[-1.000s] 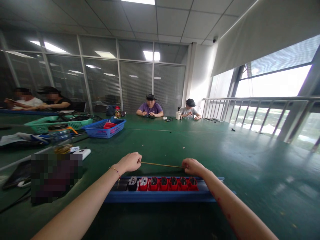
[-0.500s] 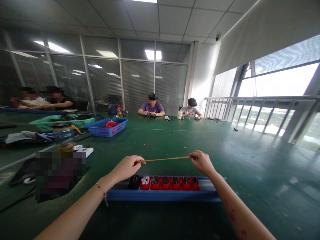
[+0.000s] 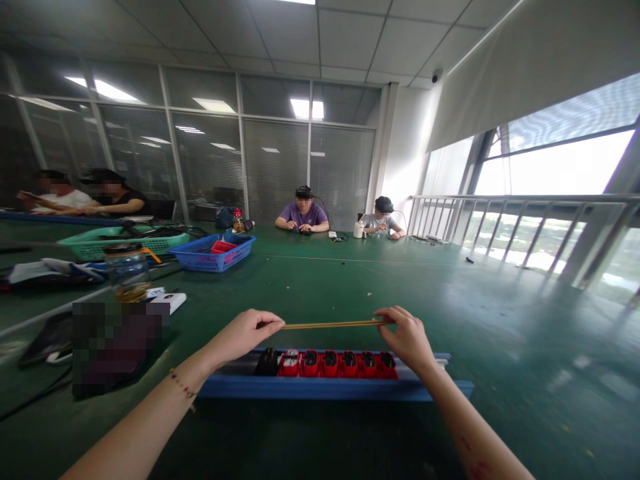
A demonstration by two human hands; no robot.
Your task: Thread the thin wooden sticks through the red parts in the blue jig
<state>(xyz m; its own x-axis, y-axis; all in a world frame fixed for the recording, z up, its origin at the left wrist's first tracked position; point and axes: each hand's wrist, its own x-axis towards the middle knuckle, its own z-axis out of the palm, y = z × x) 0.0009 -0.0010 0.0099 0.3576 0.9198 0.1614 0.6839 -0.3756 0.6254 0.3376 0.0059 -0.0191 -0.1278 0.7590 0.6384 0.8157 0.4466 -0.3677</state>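
Note:
A yellow-brown rubber band [image 3: 330,325] is stretched nearly level between my hands, its two strands lying close together. My left hand [image 3: 253,333] pinches the left end, fingers closed. The other end is pinched by my right hand [image 3: 403,333] between thumb and fingers. Just below the band lies a long blue channel-shaped rail [image 3: 330,390]. Inside it stands a row of several red blocks [image 3: 330,363] with dark tops; one red block [image 3: 291,363] has a whitish top. At the row's left end is a black block [image 3: 268,362].
On the left stand a glass jar [image 3: 127,270], a blue basket [image 3: 213,257] and a green basket [image 3: 100,247]. A dark phone [image 3: 47,339] and a white device [image 3: 175,302] lie nearer. Several people sit farther off, one in a purple shirt [image 3: 303,217]. A railing [image 3: 525,198] runs along the right.
The band has become more level, with two strands now showing. My right hand has dropped slightly and its fingers have shifted; my left hand has moved slightly left.

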